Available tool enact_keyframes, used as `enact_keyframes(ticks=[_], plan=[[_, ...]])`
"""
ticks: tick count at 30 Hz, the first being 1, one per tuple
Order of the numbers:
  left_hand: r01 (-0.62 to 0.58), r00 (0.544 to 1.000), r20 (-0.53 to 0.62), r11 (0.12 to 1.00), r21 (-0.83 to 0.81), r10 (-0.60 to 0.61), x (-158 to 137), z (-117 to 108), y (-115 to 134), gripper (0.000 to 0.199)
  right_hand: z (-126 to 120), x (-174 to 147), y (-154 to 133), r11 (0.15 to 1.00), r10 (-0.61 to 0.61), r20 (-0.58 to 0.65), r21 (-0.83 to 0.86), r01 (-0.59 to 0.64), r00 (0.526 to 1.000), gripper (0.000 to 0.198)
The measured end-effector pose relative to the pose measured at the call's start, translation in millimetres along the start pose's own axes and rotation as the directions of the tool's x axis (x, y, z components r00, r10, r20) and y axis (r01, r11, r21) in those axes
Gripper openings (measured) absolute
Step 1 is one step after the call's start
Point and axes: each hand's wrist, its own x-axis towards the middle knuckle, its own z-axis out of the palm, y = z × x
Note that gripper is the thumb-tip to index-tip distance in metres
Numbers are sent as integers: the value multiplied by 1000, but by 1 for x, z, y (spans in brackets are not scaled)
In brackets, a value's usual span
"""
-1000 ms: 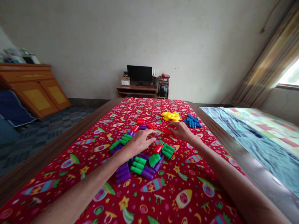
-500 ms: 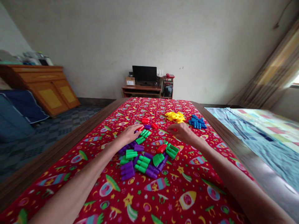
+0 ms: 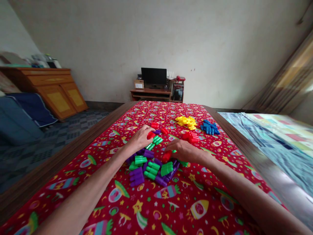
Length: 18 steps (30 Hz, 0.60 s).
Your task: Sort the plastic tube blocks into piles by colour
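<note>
My left hand (image 3: 141, 139) has its fingers closed on a red toy block (image 3: 150, 135), beside a purple block (image 3: 157, 132) and some green blocks (image 3: 156, 141). Lower down on the right, my right hand (image 3: 183, 150) curls its fingers over another red block (image 3: 167, 157) at the edge of a mixed heap. Purple blocks (image 3: 137, 177) and green blocks (image 3: 152, 169) make up that heap. Past my right hand lies a small red pile (image 3: 191, 137). Two loose red blocks, one of them (image 3: 164, 131) nearer the middle, lie beyond my left hand.
Yellow blocks (image 3: 186, 122) and blue blocks (image 3: 209, 127) form separate piles at the far right of the red patterned cloth (image 3: 110, 209). Dark wooden table edges show on both sides. A desk with a monitor (image 3: 154, 76) stands beyond, and a bed (image 3: 264, 147) is at right.
My right hand has moved from the red pile near the yellow blocks, back and left to a red block in the heap. The left hand stays by its red block. The view shifted slightly.
</note>
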Motion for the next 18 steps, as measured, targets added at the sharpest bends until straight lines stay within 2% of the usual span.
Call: enact_keyframes(ticks=[2, 4, 7, 9, 12, 16, 18], plan=[[26, 999, 32, 999, -45, -25, 2, -7, 8, 34, -1, 1, 0, 995, 77, -81, -62, -82, 994, 15], [72, 995, 81, 992, -104, -64, 2, -13, 15, 35, -7, -1, 3, 962, 212, -146, -144, -232, 966, 24], [134, 985, 129, 977, -166, -113, 3, -18, 19, 34, -20, -8, 16, 841, 411, -226, -279, -463, 883, 32], [150, 985, 112, 967, -204, -129, 3, -18, 18, 36, -28, -15, 29, 768, 489, -247, -332, -547, 837, 30], [162, 986, 80, 944, -286, -145, 5, -17, 12, 41, -35, -21, 45, 749, 519, -259, -320, -580, 814, 28], [154, 987, 91, 936, -315, -132, 6, -18, 12, 40, -35, -17, 47, 865, 433, -279, -139, -482, 857, 30], [144, 986, 122, 944, -298, -112, 5, -20, 20, 37, -31, -12, 41, 897, 420, -301, -8, -442, 856, 32]])
